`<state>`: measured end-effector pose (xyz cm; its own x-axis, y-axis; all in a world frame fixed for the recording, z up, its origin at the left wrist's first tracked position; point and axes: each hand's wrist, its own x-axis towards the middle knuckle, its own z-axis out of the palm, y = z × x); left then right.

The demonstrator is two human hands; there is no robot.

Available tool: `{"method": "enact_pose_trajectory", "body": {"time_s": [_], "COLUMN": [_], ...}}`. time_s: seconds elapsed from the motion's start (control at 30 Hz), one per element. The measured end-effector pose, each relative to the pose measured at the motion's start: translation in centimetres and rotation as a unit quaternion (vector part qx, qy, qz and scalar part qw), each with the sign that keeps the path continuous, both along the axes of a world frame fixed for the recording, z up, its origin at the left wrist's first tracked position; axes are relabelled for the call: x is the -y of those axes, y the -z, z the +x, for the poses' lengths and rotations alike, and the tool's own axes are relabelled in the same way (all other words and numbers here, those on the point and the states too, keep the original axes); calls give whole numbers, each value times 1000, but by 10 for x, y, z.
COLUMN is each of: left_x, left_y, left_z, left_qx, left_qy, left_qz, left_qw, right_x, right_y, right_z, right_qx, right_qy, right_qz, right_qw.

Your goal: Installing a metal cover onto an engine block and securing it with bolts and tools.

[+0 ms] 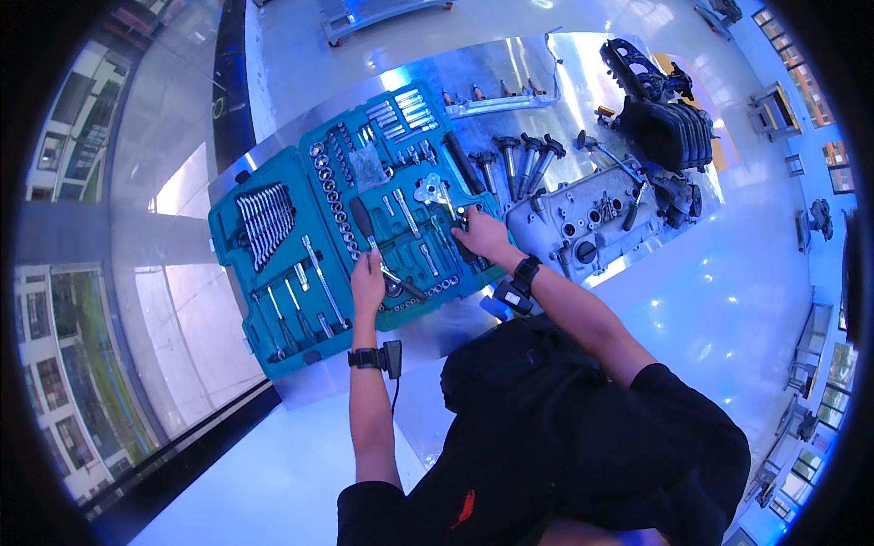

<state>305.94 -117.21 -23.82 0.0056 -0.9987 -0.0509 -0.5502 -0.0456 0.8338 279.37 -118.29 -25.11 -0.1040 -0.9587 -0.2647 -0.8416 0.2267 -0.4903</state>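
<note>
A green tool case [314, 359] lies unfolded on the metal table. Over its front middle, the fingers of my left hand [368, 280] close around the lower shaft of a dark-handled tool [362, 218], which looks like a ratchet. Another black-handled tool [408, 288] lies just right of that hand. My right hand [485, 237] is at the case's right side, fingers bent together around something small and dark with a shiny end; its kind is hidden. A silver tool with a rounded head [431, 189] lies left of my right fingertips.
The case also holds a rack of combination wrenches [266, 223], a row of sockets [330, 187] and a clear plastic bag [367, 168]. To the right lie several ignition coils [528, 164], a cylinder head cover [592, 214] and a black intake manifold [669, 135]. A fuel rail [501, 103] lies behind.
</note>
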Motion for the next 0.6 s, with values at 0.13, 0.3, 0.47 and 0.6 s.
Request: {"method": "enact_pose_trajectory", "body": {"time_s": [0.13,0.3,0.47,0.6], "left_x": [20,30,28,22], "left_y": [11,32,22,19], "left_z": [-2,-2,-17,-22], "left_qx": [48,104,244,267], "left_qy": [37,44,66,75], "left_qz": [69,108,105,111], "left_qw": [996,988,962,954], "right_x": [2,-1,-1,-8], "right_y": [0,-7,-10,-10], "right_z": [2,10,2,-8], "right_qx": [-18,-20,20,103], "right_qy": [0,-2,15,5], "right_qz": [16,1,7,-16], "right_qw": [1000,1000,1000,995]}}
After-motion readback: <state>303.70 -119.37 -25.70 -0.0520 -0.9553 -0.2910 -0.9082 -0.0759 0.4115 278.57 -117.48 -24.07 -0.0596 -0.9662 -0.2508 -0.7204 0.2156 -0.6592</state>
